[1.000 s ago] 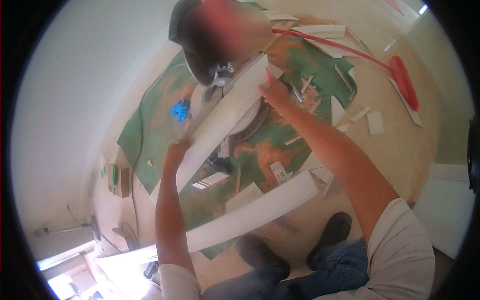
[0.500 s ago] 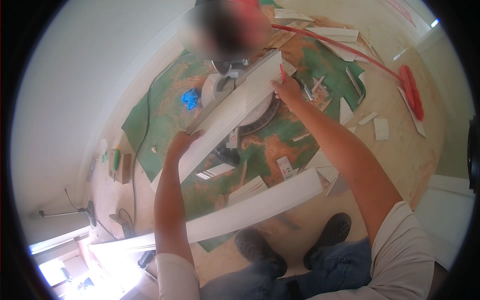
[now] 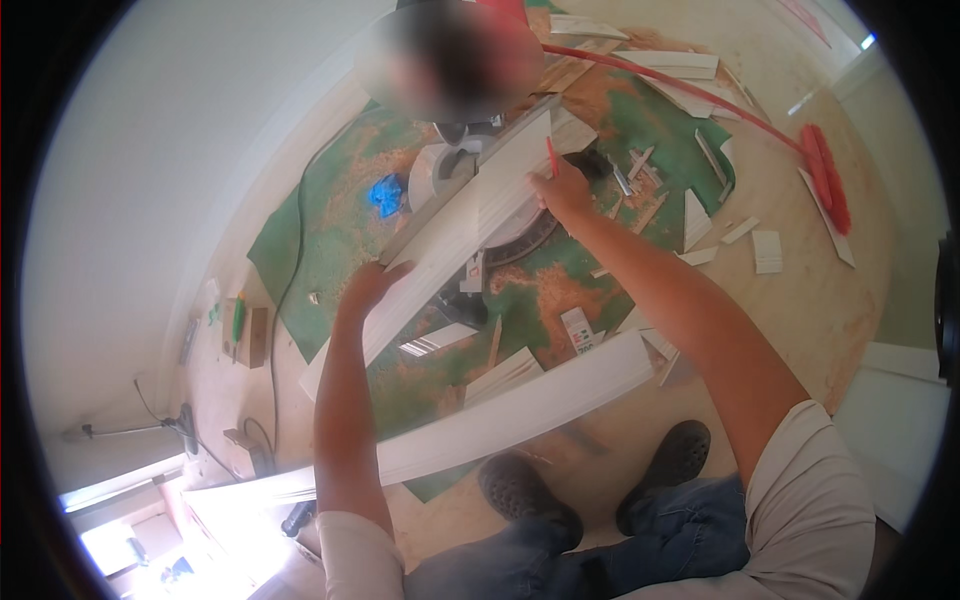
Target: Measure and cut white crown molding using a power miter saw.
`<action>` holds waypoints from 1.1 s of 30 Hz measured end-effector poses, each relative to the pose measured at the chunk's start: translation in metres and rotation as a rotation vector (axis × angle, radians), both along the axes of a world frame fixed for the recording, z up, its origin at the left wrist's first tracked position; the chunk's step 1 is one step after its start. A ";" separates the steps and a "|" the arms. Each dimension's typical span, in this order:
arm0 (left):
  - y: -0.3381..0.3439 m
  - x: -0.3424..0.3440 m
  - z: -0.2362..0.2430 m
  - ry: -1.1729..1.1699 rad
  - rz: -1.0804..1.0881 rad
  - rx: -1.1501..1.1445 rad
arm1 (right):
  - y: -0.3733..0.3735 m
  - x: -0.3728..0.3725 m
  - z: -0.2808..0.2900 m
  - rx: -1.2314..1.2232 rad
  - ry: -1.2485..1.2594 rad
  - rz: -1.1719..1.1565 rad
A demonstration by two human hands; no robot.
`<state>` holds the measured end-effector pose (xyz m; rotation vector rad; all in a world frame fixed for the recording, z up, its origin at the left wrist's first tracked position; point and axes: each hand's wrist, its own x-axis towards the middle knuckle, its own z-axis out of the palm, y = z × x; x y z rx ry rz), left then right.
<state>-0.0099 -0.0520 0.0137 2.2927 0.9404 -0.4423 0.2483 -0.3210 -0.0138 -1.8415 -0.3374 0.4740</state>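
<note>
The white board [image 3: 460, 235] has slid slightly back across the saw [image 3: 527, 240], left hand [image 3: 366, 288] clasping its edge, right hand [image 3: 562, 192] pinching a red pencil [image 3: 552, 155], placement seemingly unsettled.

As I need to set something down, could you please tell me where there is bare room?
The widest mostly bare patch is the floor between the square white offcut and the white panel at lower right. It is crowded just right of the right hand, where scrap pieces litter the green sheet.
</note>
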 end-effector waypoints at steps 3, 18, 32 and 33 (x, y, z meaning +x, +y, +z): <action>-0.001 0.004 -0.003 -0.070 0.078 -0.049 | -0.001 -0.001 -0.005 0.020 0.040 -0.011; 0.004 0.005 -0.018 -0.087 0.099 -0.007 | -0.032 0.070 0.118 0.299 0.020 -0.079; -0.004 0.017 -0.025 -0.082 0.098 -0.041 | 0.104 0.178 0.296 -0.121 -0.435 0.097; -0.004 0.015 -0.020 -0.117 0.104 -0.072 | 0.105 0.169 0.296 -0.122 -0.423 0.100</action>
